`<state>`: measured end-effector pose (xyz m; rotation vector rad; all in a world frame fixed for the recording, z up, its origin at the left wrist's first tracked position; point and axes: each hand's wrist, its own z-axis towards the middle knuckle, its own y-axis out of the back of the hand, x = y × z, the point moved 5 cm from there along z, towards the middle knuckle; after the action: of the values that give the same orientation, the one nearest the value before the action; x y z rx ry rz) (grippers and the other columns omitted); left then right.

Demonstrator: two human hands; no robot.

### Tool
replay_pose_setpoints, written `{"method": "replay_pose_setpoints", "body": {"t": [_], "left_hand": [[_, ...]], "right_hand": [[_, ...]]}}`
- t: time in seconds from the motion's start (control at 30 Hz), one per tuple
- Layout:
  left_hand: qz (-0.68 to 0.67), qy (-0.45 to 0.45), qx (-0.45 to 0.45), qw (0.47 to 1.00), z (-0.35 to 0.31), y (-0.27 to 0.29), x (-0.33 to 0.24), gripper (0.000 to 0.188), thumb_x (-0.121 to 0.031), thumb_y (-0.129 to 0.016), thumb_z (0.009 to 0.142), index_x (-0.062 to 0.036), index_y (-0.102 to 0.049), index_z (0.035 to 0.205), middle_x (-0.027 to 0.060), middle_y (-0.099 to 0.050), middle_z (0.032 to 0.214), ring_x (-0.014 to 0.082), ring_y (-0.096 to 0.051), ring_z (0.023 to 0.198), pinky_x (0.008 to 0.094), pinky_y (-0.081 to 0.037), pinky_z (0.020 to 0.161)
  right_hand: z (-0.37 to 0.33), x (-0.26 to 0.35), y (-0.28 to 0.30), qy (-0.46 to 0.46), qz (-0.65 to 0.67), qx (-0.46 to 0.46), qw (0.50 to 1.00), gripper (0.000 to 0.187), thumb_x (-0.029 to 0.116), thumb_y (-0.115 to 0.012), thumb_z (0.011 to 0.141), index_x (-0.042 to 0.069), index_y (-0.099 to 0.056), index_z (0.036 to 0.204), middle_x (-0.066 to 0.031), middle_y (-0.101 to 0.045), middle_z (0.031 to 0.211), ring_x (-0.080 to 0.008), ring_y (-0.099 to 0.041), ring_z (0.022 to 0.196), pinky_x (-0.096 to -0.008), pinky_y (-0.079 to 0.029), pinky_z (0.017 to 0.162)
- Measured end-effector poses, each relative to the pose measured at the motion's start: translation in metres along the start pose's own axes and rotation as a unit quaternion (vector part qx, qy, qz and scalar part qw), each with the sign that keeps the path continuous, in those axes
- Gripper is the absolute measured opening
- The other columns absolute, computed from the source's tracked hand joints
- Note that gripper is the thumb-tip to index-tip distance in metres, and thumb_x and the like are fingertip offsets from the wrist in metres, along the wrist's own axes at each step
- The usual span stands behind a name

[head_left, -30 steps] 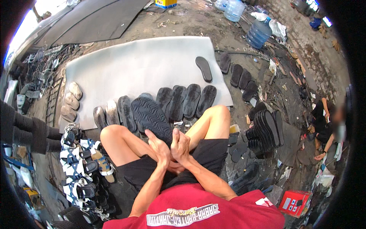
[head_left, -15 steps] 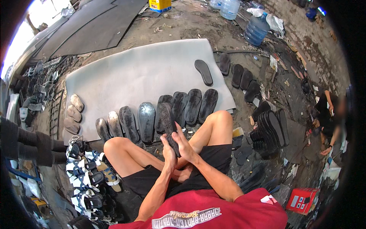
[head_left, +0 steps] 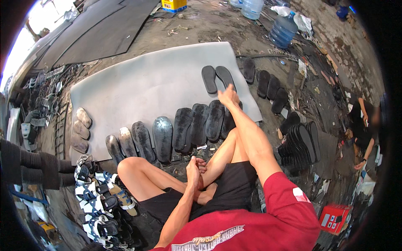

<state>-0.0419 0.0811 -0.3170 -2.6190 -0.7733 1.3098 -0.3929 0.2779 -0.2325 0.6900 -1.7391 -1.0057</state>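
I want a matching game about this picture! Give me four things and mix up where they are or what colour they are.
Things:
1. right hand
2. left hand
3. water bottle
4. small box

Places or colours:
A. blue, standing on the dirty floor at the far side
B. red, on the floor at the person's right
C. stretched out to the black soles on the grey mat
D. resting by the shin of the crossed legs

Pairs: 1-C, 2-D, 3-A, 4-B
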Motion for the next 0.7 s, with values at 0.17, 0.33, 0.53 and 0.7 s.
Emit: {"method": "replay_pose_setpoints", "body": {"t": [0.17,0.33,0.53,0.7], "left_hand": [[-0.01,-0.005,0.012,1.0,-0.003,-0.012,0.0,0.043,-0.037,-0.049,0.116,0.0005,-0.065,0.103,0.01,-0.07,0.088,0.0164,-0.064,0.067,0.0326,-0.052,0.063],[-0.019,-0.036,-0.004,0.999,-0.007,-0.002,-0.006,0.03,-0.025,-0.058,0.114,-0.0013,-0.063,0.097,0.0074,-0.067,0.084,0.0117,-0.058,0.065,0.028,-0.048,0.06],[-0.067,-0.04,0.026,0.997,-0.004,-0.017,-0.002,0.024,-0.023,-0.065,0.112,-0.0021,-0.064,0.099,0.0055,-0.067,0.086,0.0106,-0.058,0.065,0.0286,-0.049,0.06],[-0.036,-0.217,0.017,0.975,-0.026,-0.001,-0.048,0.038,-0.02,-0.077,0.105,-0.0026,-0.061,0.134,0.0079,-0.071,0.12,0.0153,-0.067,0.108,0.026,-0.053,0.09]], "right_hand": [[0.005,-0.13,-0.052,-0.167,-0.139,0.092,0.972,0.114,0.045,-0.067,0.101,0.004,0.014,0.171,-0.0289,-0.051,0.161,-0.0475,-0.054,0.145,-0.0631,-0.044,0.117],[-0.001,-0.111,-0.09,-0.203,-0.104,0.103,0.968,0.11,0.042,-0.082,0.091,-0.002,-0.016,0.167,-0.0308,-0.052,0.154,-0.0416,-0.059,0.139,-0.0515,-0.053,0.113],[0.026,-0.142,-0.031,-0.252,0.105,-0.094,0.957,0.084,0.028,-0.082,0.089,0.004,-0.039,0.158,-0.0285,-0.054,0.148,-0.0471,-0.063,0.13,-0.0542,-0.056,0.107],[-0.077,-0.058,0.023,-0.054,0.634,0.004,0.772,0.052,0.022,-0.088,0.089,0.009,-0.065,0.134,-0.0042,-0.072,0.123,-0.0215,-0.069,0.11,-0.0413,-0.058,0.096]]}}
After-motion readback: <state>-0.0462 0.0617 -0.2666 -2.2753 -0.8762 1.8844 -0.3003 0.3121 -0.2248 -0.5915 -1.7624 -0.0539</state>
